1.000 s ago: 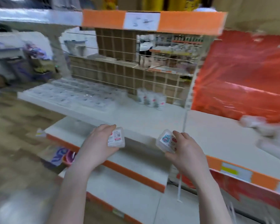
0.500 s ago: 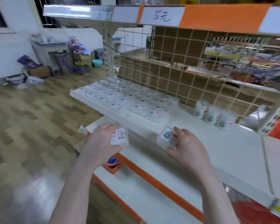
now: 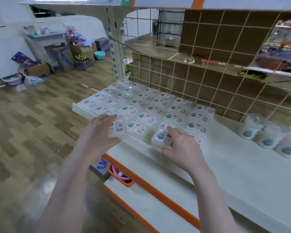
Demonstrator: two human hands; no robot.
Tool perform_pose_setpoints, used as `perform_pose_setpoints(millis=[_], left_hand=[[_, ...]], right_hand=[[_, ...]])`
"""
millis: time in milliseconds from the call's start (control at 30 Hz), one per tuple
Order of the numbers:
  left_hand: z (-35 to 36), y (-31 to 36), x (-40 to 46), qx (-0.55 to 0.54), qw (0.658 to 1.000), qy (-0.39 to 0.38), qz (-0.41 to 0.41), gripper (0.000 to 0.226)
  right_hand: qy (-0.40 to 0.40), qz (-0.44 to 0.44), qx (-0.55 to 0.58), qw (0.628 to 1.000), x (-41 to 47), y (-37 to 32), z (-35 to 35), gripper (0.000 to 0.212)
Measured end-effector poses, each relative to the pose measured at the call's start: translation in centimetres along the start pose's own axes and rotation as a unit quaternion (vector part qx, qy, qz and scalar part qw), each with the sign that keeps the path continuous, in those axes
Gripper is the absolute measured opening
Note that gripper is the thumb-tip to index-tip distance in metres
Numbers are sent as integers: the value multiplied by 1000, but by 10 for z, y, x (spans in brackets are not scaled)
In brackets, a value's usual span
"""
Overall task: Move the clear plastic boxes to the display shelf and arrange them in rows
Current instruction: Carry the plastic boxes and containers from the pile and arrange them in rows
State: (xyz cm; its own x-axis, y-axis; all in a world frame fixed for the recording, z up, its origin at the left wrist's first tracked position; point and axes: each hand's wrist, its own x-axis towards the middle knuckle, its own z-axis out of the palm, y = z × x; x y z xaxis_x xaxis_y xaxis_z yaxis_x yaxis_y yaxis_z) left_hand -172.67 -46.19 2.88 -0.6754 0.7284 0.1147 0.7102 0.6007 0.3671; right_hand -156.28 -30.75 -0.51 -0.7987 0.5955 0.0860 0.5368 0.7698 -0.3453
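My left hand (image 3: pixel 97 133) grips one clear box (image 3: pixel 117 130) at ten o'clock of the shelf's front edge, while my right hand (image 3: pixel 183 147) pinches another box (image 3: pixel 162 137) over the front row at one o'clock. I'd say set each down flat, label up, snug against the rows (image 3: pixel 146 105) on the display shelf (image 3: pixel 225 158), edges squared.

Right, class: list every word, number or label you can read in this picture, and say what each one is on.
No text reads clearly.
left box, held in the left hand: barcode-style label, blurred.
right box, held in the right hand: blue-and-red sticker, blurred.
shelved boxes: stickers too small.
round tubs: labels blurred.
cardboard cartons on the floor: blue lettering, blurred.
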Motion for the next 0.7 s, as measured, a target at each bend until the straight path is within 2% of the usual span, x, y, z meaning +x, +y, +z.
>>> perform_pose_setpoints(millis=[267,433,533,700], left_hand=[[14,-20,65,-23,995,-41,86,74],[20,-27,98,-38,987,-73,138,75],[26,-32,114,-48,982,-98,152,77],[33,-35,129,-75,972,-130,183,77]], right_hand=[[-14,30,-22,999,21,-14,20,64],[-31,62,-2,998,29,-25,30,71],[-11,63,1,998,30,-26,34,67],[69,96,19,993,19,-27,43,52]])
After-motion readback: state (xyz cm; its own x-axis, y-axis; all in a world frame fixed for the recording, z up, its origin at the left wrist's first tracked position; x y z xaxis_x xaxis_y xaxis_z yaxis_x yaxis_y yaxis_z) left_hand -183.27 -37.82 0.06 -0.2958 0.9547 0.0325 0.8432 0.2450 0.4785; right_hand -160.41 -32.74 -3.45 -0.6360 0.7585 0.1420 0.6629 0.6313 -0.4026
